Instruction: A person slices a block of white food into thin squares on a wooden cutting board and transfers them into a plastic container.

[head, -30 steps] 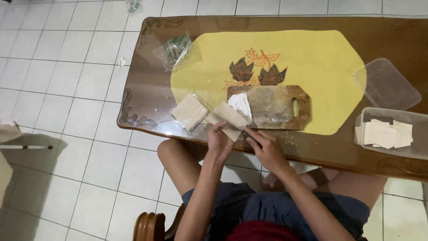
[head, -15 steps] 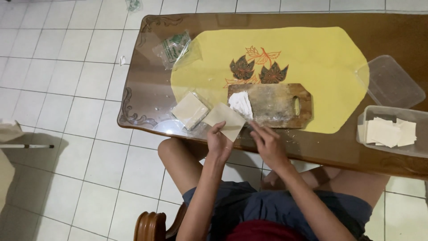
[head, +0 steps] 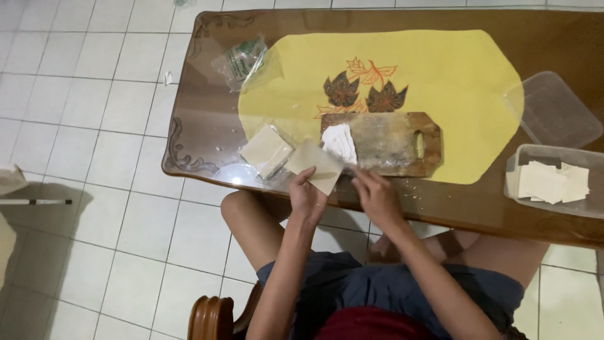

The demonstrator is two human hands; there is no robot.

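Wrapper sheet (head: pixel 316 165) is now lying flatter and more spread than a moment ago, pinched at its near edge by the left hand (head: pixel 306 196). Right hand (head: pixel 376 195), having let go, is resting loosely curled just beside it. Wrapper stack (head: pixel 267 150) is sitting left; floured cutting board (head: pixel 390 143) is lying beyond.

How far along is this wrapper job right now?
Done: several pale squares lie in the tub. In hand: the left hand holds one wrapper; the right hand is empty at the board, where white filling sits. Left: the stack of wrappers.
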